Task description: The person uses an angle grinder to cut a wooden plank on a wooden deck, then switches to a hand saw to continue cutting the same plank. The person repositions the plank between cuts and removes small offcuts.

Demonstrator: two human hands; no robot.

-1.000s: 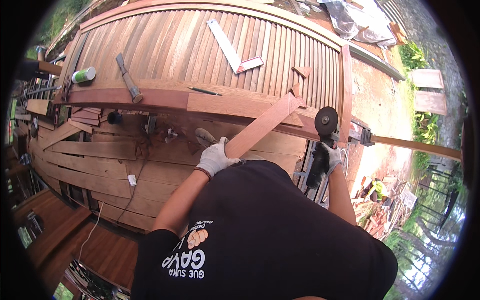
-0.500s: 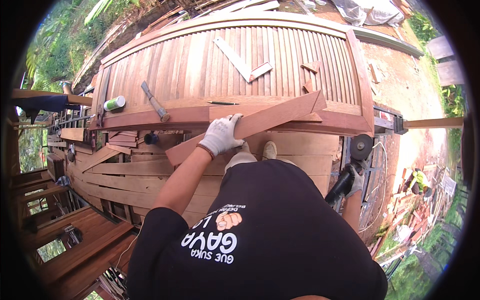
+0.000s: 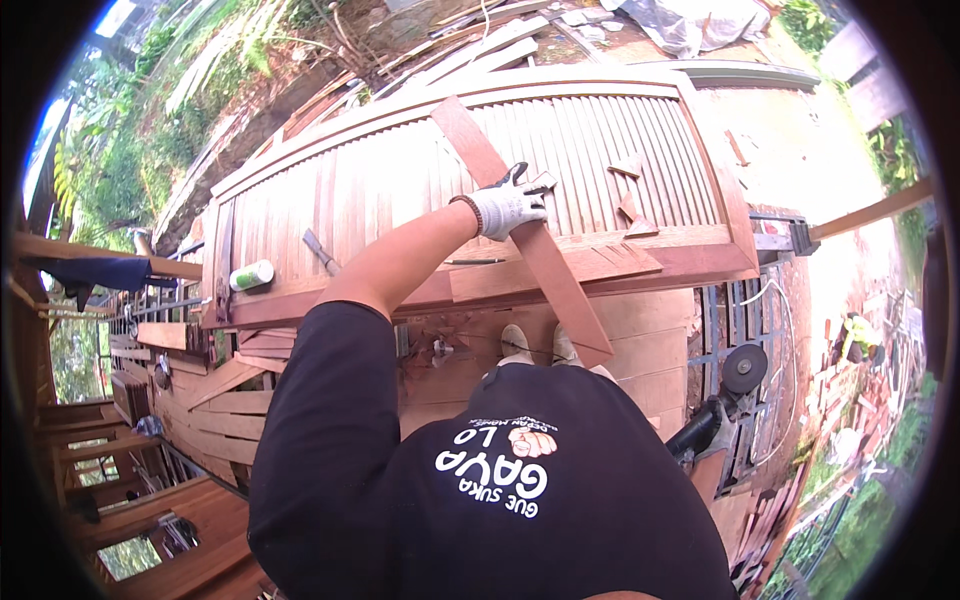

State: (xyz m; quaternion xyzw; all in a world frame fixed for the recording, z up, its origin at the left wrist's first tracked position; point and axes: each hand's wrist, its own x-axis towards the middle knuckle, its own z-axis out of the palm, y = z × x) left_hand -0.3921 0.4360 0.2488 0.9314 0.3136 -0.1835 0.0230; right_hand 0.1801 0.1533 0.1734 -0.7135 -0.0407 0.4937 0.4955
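My left hand [image 3: 508, 207], in a white work glove, is closed on a reddish wooden board [image 3: 562, 280]. The board lies slantwise across a slatted wooden panel [image 3: 375, 175], its near end sticking out over the panel's front edge toward me. Part of a carpenter's square [image 3: 544, 182] shows beside my fingers; the rest is hidden. Down at the right, my gloved right hand [image 3: 724, 428] grips a black angle grinder [image 3: 692, 432], its round disc [image 3: 744, 368] pointing away from me. Whether the disc spins, I cannot tell.
On the panel lie a pencil [image 3: 477, 261], a chisel [image 3: 320, 250] partly behind my left arm, a green-and-white can [image 3: 252, 275] and several triangular offcuts [image 3: 640, 228]. A pale cable [image 3: 778, 405] runs beside the grinder. Another person [image 3: 858, 335] is far off at the right.
My left hand has moved forward with the board, which has swung from slanting up rightward to slanting down rightward. It now covers most of the carpenter's square. The grinder stays low at the right.
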